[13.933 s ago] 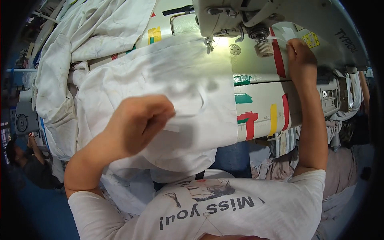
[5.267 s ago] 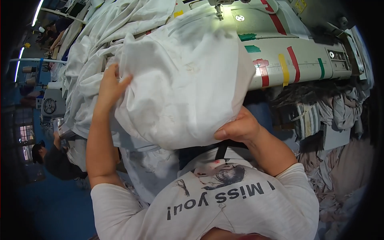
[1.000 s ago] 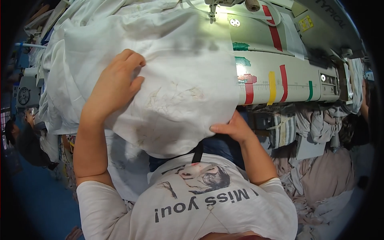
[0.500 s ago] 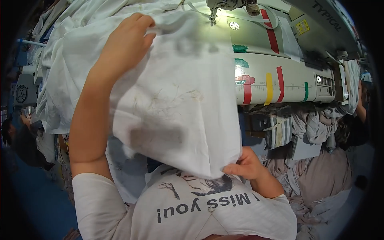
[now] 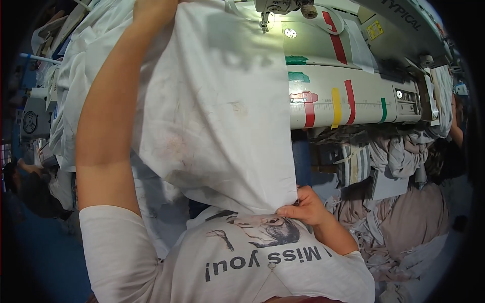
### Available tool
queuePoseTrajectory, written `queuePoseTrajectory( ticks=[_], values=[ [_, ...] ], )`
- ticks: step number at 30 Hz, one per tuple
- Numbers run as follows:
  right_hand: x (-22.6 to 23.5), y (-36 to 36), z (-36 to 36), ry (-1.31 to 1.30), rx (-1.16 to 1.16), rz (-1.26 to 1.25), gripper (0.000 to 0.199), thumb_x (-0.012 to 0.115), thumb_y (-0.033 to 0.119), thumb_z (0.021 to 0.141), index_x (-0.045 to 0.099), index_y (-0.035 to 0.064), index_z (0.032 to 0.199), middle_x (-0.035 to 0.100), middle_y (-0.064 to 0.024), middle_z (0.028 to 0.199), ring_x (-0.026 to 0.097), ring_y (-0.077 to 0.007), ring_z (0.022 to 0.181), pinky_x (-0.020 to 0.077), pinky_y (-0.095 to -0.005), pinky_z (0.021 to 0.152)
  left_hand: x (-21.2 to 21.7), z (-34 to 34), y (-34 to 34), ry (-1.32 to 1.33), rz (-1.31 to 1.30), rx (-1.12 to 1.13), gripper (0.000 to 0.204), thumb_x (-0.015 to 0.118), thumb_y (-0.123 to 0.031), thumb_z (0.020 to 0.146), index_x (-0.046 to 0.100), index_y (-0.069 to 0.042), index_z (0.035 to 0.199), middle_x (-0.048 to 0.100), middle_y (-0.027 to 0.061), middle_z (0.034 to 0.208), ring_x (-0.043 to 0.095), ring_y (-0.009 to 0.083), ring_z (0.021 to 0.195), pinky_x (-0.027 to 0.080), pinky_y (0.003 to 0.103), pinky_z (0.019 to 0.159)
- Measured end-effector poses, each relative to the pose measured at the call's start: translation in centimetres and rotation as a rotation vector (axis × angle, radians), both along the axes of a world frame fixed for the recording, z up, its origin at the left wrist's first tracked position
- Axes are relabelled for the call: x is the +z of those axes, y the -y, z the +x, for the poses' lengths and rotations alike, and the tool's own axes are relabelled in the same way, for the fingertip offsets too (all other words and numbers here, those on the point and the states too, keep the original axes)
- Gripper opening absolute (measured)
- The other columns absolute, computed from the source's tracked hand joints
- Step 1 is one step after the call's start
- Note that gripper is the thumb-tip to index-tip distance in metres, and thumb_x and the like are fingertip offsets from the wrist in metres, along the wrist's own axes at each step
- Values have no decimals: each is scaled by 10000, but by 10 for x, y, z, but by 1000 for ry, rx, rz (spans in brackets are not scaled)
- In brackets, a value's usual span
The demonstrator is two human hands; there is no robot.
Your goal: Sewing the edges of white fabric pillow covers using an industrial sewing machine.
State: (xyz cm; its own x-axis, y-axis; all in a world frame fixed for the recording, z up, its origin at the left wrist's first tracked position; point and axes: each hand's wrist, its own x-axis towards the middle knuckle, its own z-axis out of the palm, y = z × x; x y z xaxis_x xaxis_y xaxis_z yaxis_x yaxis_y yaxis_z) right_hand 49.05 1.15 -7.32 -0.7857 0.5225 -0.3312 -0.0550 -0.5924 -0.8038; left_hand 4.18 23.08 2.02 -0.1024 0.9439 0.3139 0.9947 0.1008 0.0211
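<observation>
A large white cloth [image 5: 217, 111] with faint brownish stains hangs from the sewing machine's bed down to my lap. My right hand [image 5: 305, 208] pinches its near right corner between thumb and fingers, close to my shirt. My left hand [image 5: 155, 11] is at the top edge of the view, on the far left part of the cloth; its fingers are cut off by that edge. The presser foot [image 5: 264, 24] of the sewing machine stands under a bright lamp, at the far right edge of the cloth.
On the machine bed [image 5: 369, 108] are red, yellow and green tape strips and a printed ruler. More white fabric [image 5: 93, 96] is heaped at the left. Beige and grey fabric [image 5: 411, 217] lies piled at the lower right. Another person [image 5: 38, 194] sits at the far left.
My left hand has moved farther away, up to the view's top edge. The cloth is stretched straighter, its right edge farther left. My right hand keeps its pinch on the corner.
</observation>
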Motion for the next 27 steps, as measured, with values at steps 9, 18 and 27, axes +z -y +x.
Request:
queuePoseTrajectory(
  ticks=[9,18,27],
  values=[
    [-13,5,0,54,-24,-136,444,723,-36,778,572,-29,1195,669,-81,1084,619,-126,965,478,-280,874,-45,97,77,86,-64,-266,467,605,-402,870,548,-141,1253,490,141,1351,456,289,1253,369,458,1008],
    [-42,14,1,241,-6,-185,355,726,-16,796,617,-25,1134,685,-65,1028,628,-109,920,492,-247,832,-42,94,64,199,-63,-285,418,622,-290,863,581,-79,1221,533,154,1298,492,306,1226,380,435,1020],
    [-37,11,-1,263,78,-193,173,669,24,869,688,-41,1028,706,-68,962,620,-81,861,498,-234,771,-44,122,-35,246,119,-307,282,652,-161,784,616,-27,1030,610,194,1038,578,388,957,465,431,839]
  ],
)
